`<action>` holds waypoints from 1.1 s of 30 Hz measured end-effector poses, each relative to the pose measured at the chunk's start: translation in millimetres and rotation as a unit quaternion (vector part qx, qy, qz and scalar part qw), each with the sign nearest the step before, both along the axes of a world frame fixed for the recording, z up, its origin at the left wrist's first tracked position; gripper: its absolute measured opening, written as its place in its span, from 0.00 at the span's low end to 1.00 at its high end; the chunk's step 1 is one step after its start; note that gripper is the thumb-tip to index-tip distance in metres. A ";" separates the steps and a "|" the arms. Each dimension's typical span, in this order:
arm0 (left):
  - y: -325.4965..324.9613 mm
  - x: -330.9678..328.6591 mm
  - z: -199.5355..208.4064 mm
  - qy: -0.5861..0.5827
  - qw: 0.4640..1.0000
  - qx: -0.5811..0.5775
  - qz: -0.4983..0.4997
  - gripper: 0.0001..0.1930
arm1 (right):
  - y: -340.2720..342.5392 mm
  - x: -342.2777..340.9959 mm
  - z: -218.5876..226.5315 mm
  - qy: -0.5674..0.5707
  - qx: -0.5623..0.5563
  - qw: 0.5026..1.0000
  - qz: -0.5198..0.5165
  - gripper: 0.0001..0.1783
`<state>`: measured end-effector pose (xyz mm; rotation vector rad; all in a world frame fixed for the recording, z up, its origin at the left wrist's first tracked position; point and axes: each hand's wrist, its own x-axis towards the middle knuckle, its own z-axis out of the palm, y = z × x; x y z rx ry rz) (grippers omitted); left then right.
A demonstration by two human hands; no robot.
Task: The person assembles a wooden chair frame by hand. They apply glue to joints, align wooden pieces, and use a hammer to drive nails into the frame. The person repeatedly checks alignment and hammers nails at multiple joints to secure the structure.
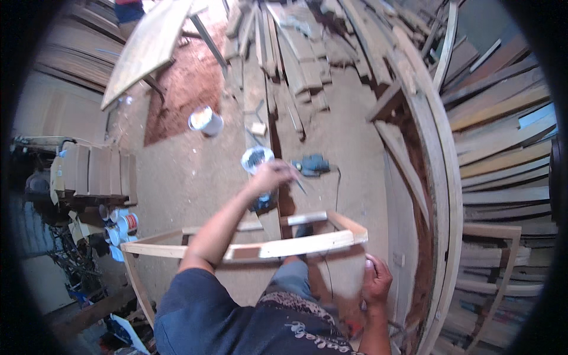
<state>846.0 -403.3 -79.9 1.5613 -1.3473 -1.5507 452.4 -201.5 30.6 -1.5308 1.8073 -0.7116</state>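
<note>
My left hand (274, 176) reaches out over the wooden frame, beside a white bucket (257, 158) with dark contents. Its fingers look pinched, and a thin, blurred sliver shows at their tips; its kind cannot be told. The pale wooden frame (307, 244) stands across in front of my body, its top rail under my left forearm. Just off the frame's right corner is my right hand (377, 280), its fingers curled. A small greyish bit shows below them, too unclear to name. A blue-and-black power tool (312, 165) with a cord lies on the ground beyond my left hand.
Long boards (290, 53) lie piled at the far side. A timber rack (441, 177) with stacked planks runs along the right. A second white bucket (206, 120) stands near a tilted panel (148, 44). Paint cans (125, 223) are at left; a person (129, 12) stands far left.
</note>
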 end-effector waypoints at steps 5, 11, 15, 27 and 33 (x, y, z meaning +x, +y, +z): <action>84.4 -135.0 129.6 0.030 0.973 -0.099 -0.207 0.11 | -29.9 40.0 53.5 -0.017 -0.079 0.993 0.092 0.20; 193.9 -210.9 137.1 0.117 0.963 0.004 -0.244 0.09 | 106.6 -8.7 47.3 -0.152 0.079 0.985 -0.034 0.17; 266.2 -238.3 142.1 0.016 0.936 -0.087 -0.339 0.10 | 211.6 -43.2 15.6 -0.157 0.098 0.981 -0.057 0.12; 388.9 -378.4 252.0 0.051 0.891 -0.093 -0.441 0.19 | 382.1 -112.9 136.6 -0.584 0.053 0.783 -0.210 0.15; 420.0 -434.2 268.0 0.200 0.854 -0.035 -0.478 0.13 | 425.3 -142.9 163.9 -0.591 -0.005 0.780 -0.205 0.20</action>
